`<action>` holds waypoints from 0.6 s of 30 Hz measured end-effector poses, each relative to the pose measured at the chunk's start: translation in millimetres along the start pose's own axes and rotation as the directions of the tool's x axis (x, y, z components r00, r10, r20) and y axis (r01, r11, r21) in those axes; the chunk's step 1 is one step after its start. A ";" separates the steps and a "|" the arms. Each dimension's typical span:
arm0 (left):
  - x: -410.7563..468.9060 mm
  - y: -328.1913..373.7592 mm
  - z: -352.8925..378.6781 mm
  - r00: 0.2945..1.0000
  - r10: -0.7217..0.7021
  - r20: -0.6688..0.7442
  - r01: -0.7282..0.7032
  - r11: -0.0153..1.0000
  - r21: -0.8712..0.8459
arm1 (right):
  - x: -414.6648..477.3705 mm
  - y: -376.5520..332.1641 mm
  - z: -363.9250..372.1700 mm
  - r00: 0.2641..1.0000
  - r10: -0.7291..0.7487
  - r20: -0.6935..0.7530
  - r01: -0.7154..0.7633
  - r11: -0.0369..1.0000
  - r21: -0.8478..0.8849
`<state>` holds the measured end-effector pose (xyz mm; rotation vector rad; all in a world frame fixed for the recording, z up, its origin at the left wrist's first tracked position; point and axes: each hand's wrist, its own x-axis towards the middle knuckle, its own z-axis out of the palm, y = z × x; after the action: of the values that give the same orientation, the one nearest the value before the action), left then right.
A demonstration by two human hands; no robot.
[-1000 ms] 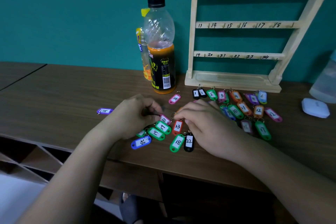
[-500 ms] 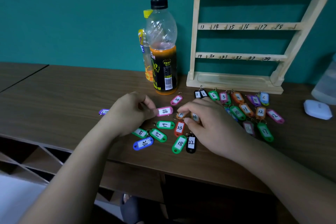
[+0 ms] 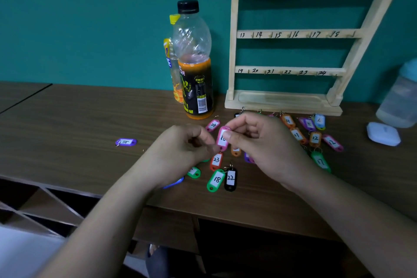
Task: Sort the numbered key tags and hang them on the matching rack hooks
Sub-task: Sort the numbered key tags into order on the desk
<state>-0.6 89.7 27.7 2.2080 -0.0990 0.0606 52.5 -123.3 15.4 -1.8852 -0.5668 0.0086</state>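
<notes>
Both hands hold a pink key tag (image 3: 222,140) upright, a little above the table. My left hand (image 3: 180,153) pinches its lower end and my right hand (image 3: 259,142) pinches its upper end at the ring. Its number is partly covered by my thumb. Beneath lie a red tag 23 (image 3: 216,160), a green tag 18 (image 3: 215,180) and a black tag 22 (image 3: 230,179). Several more tags spread right, such as an orange 12 (image 3: 315,138) and a green 17 (image 3: 320,161). The wooden rack (image 3: 293,34) with numbered hooks stands behind, with no tags on the hooks in view.
A purple tag (image 3: 126,142) lies alone at the left. Two drink bottles (image 3: 194,63) stand left of the rack. A white case (image 3: 383,133) and a translucent jar (image 3: 399,99) sit at the right. The table's front edge (image 3: 158,204) runs below my wrists.
The pink tag went from lying flat in my left fingers to being lifted and turned upright. My right hand rose off the pile and took its upper end.
</notes>
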 end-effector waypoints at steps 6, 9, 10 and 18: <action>2.1 -12.3 -11.8 1.000 0.019 -0.008 -0.017 0.983 0.184 | -2.6 -1.9 -26.5 1.000 0.004 0.015 -0.003 0.996 -0.088; 4.5 -22.7 -16.7 0.998 -0.019 -0.053 0.033 0.960 0.279 | -4.5 3.6 -47.4 0.999 0.042 -0.003 -0.042 0.987 -0.152; 5.6 -25.7 -17.2 0.998 -0.032 -0.061 0.049 0.954 0.296 | -5.6 7.1 -54.3 0.998 0.051 -0.023 -0.055 0.981 -0.186; 13.8 -23.9 -8.4 0.994 -0.099 -0.049 0.110 0.885 0.452 | -20.6 30.7 -115.6 0.976 0.151 -0.158 -0.196 0.927 -0.319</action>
<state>15.3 110.0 14.7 2.6787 0.0565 0.0547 77.3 -241.5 27.7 -2.2434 -0.3219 -0.1005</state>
